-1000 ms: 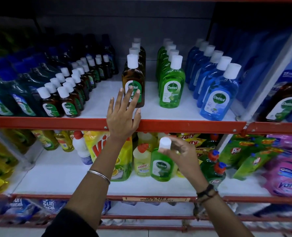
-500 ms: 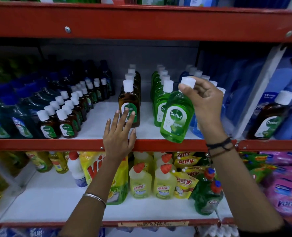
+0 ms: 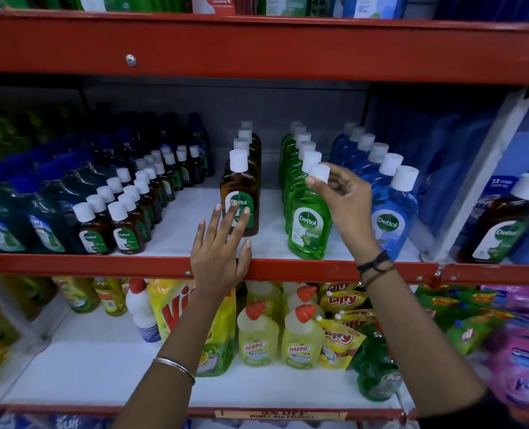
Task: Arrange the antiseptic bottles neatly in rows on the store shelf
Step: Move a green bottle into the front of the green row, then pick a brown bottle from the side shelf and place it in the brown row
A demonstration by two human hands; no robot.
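Note:
A green antiseptic bottle (image 3: 308,224) stands upright at the front of the green row on the middle shelf (image 3: 288,269). My right hand (image 3: 346,196) pinches its white cap from the right. A brown antiseptic bottle (image 3: 241,196) heads its own row to the left. My left hand (image 3: 219,252) rests on the red shelf edge, fingers spread, fingertips over the brown bottle's label. A blue antiseptic row (image 3: 390,212) stands right of the green row. Two rows of small brown bottles (image 3: 123,224) run along the left.
Dark green and blue bottles (image 3: 40,212) fill the far left. A large brown bottle (image 3: 501,230) stands beyond a white divider (image 3: 473,187). The lower shelf (image 3: 102,382) holds yellow cleaner bottles (image 3: 257,335), pouches and a white bottle. A red shelf beam (image 3: 257,48) runs overhead.
My right hand lifted the green bottle from the lower shelf up to the middle shelf and set it at the front of the green row. My left hand stayed at the shelf edge.

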